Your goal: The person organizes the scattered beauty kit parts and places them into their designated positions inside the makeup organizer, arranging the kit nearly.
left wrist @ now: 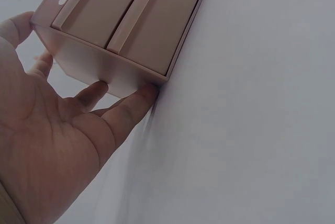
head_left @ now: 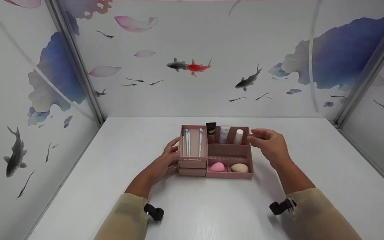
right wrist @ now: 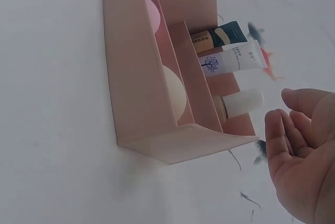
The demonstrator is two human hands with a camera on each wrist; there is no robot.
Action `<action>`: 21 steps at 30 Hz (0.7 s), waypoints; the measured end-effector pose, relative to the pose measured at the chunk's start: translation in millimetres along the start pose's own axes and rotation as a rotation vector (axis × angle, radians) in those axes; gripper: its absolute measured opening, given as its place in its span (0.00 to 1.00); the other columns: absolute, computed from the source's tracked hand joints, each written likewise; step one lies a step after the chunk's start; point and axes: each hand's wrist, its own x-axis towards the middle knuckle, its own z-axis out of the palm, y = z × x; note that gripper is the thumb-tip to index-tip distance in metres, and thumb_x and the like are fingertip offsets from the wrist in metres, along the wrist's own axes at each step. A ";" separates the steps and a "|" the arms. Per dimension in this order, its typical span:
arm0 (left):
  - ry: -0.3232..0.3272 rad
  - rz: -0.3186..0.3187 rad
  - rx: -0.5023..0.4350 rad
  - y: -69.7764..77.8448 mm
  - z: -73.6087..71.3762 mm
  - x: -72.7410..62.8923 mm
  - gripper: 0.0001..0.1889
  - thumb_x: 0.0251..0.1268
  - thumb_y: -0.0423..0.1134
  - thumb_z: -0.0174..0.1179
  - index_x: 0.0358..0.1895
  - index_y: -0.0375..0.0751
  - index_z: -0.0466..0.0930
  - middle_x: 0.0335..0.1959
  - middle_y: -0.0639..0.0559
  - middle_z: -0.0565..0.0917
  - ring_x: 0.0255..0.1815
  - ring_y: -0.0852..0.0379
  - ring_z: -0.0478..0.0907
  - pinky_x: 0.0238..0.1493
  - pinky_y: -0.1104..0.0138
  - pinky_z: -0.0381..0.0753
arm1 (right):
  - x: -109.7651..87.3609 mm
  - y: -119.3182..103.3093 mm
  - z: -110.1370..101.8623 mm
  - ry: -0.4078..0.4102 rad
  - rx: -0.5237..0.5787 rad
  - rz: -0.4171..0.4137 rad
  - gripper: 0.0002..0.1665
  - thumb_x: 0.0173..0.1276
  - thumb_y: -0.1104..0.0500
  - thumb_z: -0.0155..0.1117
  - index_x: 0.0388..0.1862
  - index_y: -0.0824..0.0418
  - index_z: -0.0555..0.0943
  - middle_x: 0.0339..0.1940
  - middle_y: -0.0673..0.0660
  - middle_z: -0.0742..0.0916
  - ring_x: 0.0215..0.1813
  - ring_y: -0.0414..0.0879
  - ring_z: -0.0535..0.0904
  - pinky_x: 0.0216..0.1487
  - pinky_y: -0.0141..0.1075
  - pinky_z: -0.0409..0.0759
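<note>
A pink makeup organizer (head_left: 227, 175) with two drawers at its left front stands on the white table. My left hand (head_left: 164, 161) touches its left side; in the left wrist view the fingertips (left wrist: 144, 96) press against the drawer unit's side wall. Beside the right rear corner is my right hand (head_left: 271, 146), bent fingers holding nothing, near the bottle with a white cap (right wrist: 245, 102). A black-capped tube (head_left: 211, 128) and a white tube (head_left: 224, 133) stand in the back row. In front lie a pink makeup sponge (head_left: 217, 167) and a beige makeup sponge (head_left: 239, 168).
Several slim brushes (head_left: 188, 143) lie in the tray above the drawers. The white table (head_left: 132, 140) is bounded by panels (head_left: 198, 96) printed with fish and petals, with metal posts (head_left: 75, 63) at the corners. A black wrist device (head_left: 154, 212) sits at each sleeve.
</note>
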 end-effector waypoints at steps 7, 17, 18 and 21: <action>-0.002 0.000 -0.001 0.9 0.9 0.2 0.32 0.83 0.62 0.47 0.81 0.91 0.45 0.89 0.53 0.47 0.88 0.34 0.56 0.84 0.37 0.60 | -5.5 1.7 -5.0 0.023 0.025 0.015 0.34 0.71 0.43 0.76 0.69 0.59 0.82 0.54 0.56 0.89 0.55 0.44 0.90 0.54 0.26 0.87; 0.006 -0.003 0.001 4.2 -0.1 -1.4 0.31 0.83 0.63 0.48 0.81 0.90 0.46 0.90 0.54 0.46 0.87 0.36 0.59 0.83 0.37 0.63 | -10.7 -2.2 -7.1 0.024 0.012 -0.008 0.38 0.69 0.39 0.77 0.70 0.58 0.82 0.52 0.53 0.89 0.52 0.40 0.89 0.55 0.24 0.85; 0.009 -0.002 0.003 4.4 -0.4 -1.6 0.31 0.83 0.63 0.48 0.81 0.90 0.47 0.90 0.54 0.46 0.86 0.36 0.60 0.83 0.38 0.63 | -10.7 -2.6 -7.0 0.024 0.015 -0.010 0.38 0.69 0.39 0.77 0.70 0.58 0.82 0.52 0.52 0.89 0.51 0.40 0.89 0.55 0.24 0.85; 0.004 0.013 0.013 3.5 -1.8 -1.1 0.32 0.83 0.63 0.48 0.82 0.88 0.46 0.90 0.53 0.46 0.87 0.36 0.58 0.83 0.38 0.63 | -11.4 -3.7 -6.2 0.030 0.024 -0.013 0.38 0.69 0.39 0.77 0.70 0.58 0.82 0.52 0.52 0.89 0.51 0.39 0.89 0.55 0.23 0.85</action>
